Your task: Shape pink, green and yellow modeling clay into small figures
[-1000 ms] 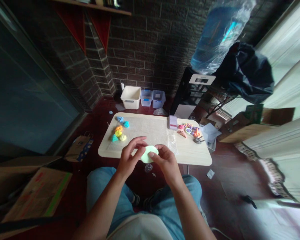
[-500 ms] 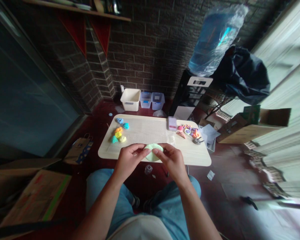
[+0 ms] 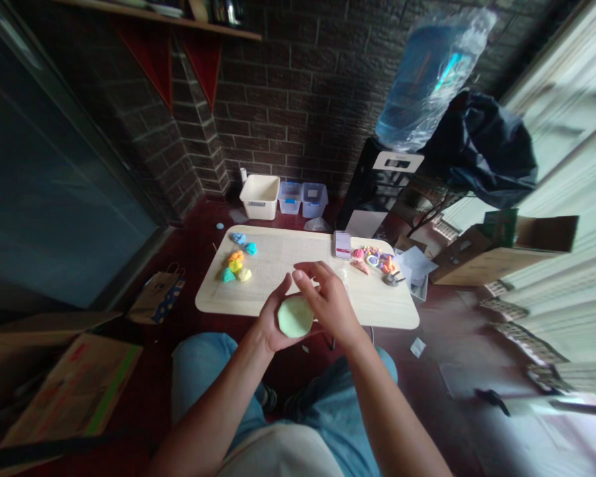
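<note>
A flattened, roughly round piece of pale green modelling clay [image 3: 295,317] lies on the upturned palm of my left hand [image 3: 272,326], close to the table's front edge. The left thumb is raised beside the disc. Just above and to the right, my right hand [image 3: 328,295] hovers with bent fingers apart and nothing visible between them. Its thumb points toward the left thumb. Part of the left fingers is hidden beneath the clay and behind the right hand.
On the pale table [image 3: 213,301] sit several coloured clay lumps [image 3: 235,265] at left. A small box [image 3: 342,245], clay pieces [image 3: 372,260] and a grey lump [image 3: 392,279] are at right. Beyond stand plastic bins [image 3: 259,199] and a water dispenser [image 3: 377,189].
Both hands were pinching the clay disc by its edges. Now it rests on my left palm, lower and nearer me, and my right hand has let go and lifted over it.
</note>
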A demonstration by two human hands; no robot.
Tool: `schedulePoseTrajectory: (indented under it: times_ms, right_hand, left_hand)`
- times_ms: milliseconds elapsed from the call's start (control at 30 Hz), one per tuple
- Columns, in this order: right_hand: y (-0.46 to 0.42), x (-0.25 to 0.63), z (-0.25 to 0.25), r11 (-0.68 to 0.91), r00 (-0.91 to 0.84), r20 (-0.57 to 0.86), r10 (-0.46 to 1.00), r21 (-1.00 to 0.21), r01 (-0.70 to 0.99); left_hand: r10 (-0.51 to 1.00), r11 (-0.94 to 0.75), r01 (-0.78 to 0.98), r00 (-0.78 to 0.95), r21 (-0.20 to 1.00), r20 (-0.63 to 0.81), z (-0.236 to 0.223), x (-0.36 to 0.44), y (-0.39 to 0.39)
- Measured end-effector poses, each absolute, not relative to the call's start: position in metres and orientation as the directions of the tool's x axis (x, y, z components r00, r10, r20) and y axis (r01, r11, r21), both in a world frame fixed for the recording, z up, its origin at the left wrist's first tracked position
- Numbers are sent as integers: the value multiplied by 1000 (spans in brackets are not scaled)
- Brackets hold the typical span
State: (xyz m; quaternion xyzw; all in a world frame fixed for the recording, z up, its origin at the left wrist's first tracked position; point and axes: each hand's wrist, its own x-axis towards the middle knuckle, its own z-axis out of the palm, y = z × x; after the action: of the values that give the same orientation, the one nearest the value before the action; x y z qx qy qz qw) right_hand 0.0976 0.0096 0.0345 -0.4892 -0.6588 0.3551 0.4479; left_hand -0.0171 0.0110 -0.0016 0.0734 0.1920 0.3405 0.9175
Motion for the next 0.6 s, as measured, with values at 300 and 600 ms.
schedulePoseTrajectory:
  times_ms: [300,600]
  right_hand:
    - [14,65,23,194,-46,189,981,-929,316]
    - [-18,76,43,319,-92,306,948,-918,236]
  left_hand:
    - [865,499,-731,392,465,-313,15,1,0]
    - [907,393,-669,168,631,-387,24,13,-35]
